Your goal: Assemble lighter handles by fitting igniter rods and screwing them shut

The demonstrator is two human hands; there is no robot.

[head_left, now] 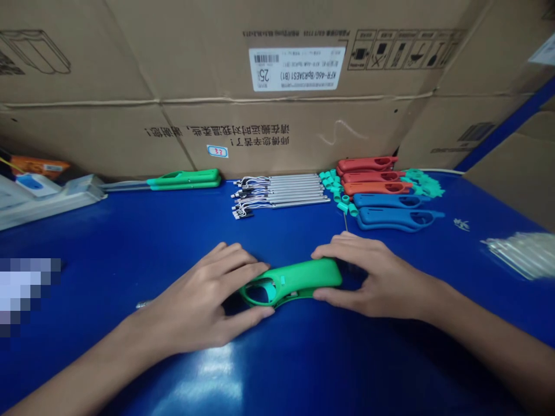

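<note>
A green lighter casing lies on the blue table in front of me, its two half shells slightly apart along the lower edge. My left hand pinches the end with the oval trigger opening, fingers above and thumb below. A small teal part shows inside that opening. My right hand grips the wide right end between fingers and thumb. A silver tip pokes out to the left behind my left hand; the rest of it is hidden.
Behind lie a row of silver rods with wires, small teal caps, red casings, blue casings and green lighters. Clear plastic tubes are at right. A cardboard wall closes the back.
</note>
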